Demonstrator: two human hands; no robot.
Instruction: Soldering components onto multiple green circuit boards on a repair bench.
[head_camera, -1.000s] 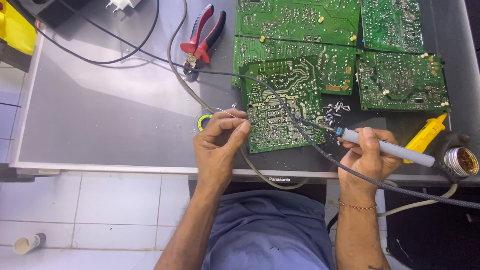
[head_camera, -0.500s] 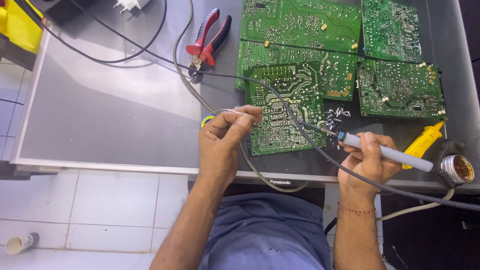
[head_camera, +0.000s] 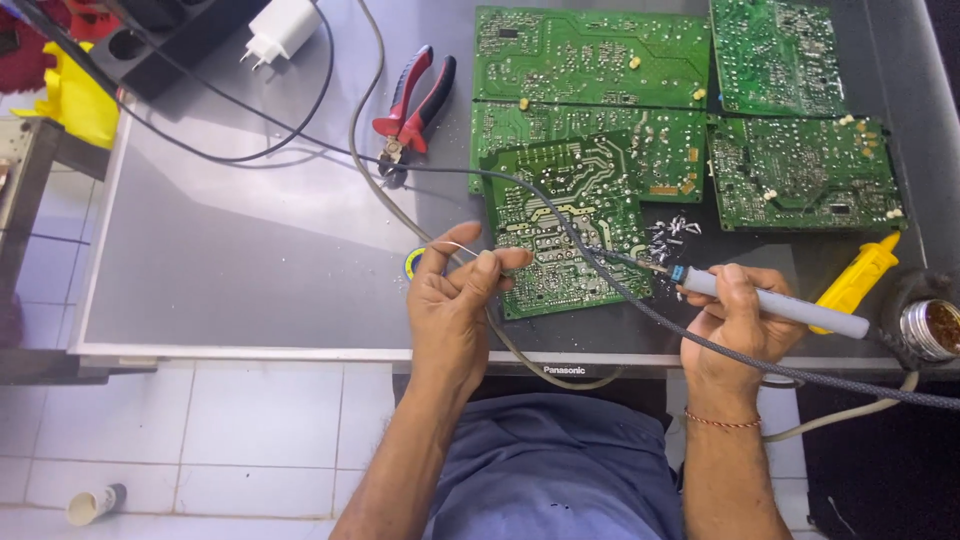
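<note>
My left hand (head_camera: 455, 300) pinches a thin strand of solder wire (head_camera: 458, 245) at the left edge of a green circuit board (head_camera: 570, 225), solder side up. A small yellow-green solder spool (head_camera: 413, 265) lies just behind that hand. My right hand (head_camera: 735, 320) holds a grey-handled soldering iron (head_camera: 775, 305), its tip resting near the board's right edge beside a heap of small metal bits (head_camera: 670, 238). A braided grey cable (head_camera: 560, 215) runs from the iron across the board.
Several more green boards (head_camera: 650, 80) lie at the back right on the grey panel (head_camera: 250, 240). Red-handled pliers (head_camera: 410, 100), a white charger plug (head_camera: 280, 28), a black power strip (head_camera: 165, 45), a yellow tool (head_camera: 855, 280) and a round tin (head_camera: 930, 328) surround the work spot.
My left hand has shifted slightly left and back from the board with the solder wire. The right hand and iron stay near the board's right edge.
</note>
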